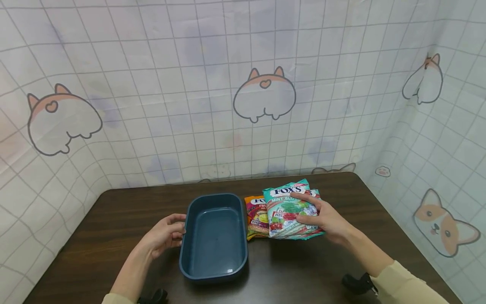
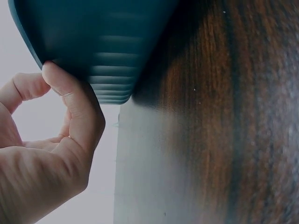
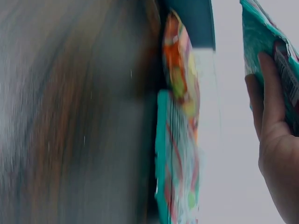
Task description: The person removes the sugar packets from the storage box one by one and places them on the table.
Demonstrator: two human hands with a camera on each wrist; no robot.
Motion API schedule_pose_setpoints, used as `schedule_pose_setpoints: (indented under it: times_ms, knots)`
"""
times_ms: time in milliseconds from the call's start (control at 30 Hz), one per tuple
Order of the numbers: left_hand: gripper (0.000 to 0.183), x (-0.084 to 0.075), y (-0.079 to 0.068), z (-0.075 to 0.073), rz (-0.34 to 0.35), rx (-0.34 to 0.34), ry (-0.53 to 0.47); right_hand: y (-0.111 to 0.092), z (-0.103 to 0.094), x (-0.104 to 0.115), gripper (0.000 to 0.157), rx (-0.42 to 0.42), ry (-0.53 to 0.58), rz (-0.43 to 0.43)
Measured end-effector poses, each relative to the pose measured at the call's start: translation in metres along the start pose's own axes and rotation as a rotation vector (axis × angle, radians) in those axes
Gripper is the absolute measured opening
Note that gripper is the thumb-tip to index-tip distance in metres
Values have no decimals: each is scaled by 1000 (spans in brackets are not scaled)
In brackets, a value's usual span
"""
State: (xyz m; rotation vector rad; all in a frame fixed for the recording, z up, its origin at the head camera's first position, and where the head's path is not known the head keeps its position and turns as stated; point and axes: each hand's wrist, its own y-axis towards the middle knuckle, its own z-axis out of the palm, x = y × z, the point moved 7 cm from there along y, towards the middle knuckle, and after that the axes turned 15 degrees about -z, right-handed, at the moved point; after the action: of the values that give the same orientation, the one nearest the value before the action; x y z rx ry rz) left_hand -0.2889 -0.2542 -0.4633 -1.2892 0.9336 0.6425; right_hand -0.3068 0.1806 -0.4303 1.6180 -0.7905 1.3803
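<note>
A dark blue plastic bin [image 1: 213, 270] stands on the table with its long side toward my left hand [image 1: 166, 233]. Loosely bent, the fingers of that hand meet the bin's outer left side near the rim. My right hand [image 1: 329, 218] grips a teal Fox's candy bag [image 1: 282, 211] by its right part, thumb and fingers on opposite faces. This bag is held up off the table. Beneath it in the right wrist view lie a second teal candy bag [image 3: 175, 163] and an orange candy bag [image 3: 180, 65], which is beside the bin.
The dark wooden table [image 1: 125, 202] reaches back to a white grid-patterned cloth backdrop [image 1: 205, 139] with cartoon corgis. More of this cloth hangs along the left and right sides. A black strap piece [image 1: 357, 283] shows at the right wrist.
</note>
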Motion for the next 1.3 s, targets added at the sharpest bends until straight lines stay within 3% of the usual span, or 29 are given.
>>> schedule_pose_setpoints:
  times_ms: [433, 867, 1300]
  knots:
    - [57, 1, 2, -1, 3, -11, 4, -5, -44, -12, 67, -16, 7, 8]
    - [59, 1, 1, 0, 3, 1, -8, -18, -92, -23, 66, -56, -30, 71]
    - [60, 2, 1, 0, 11, -5, 7, -28, -129, -28, 62, -36, -102, 41]
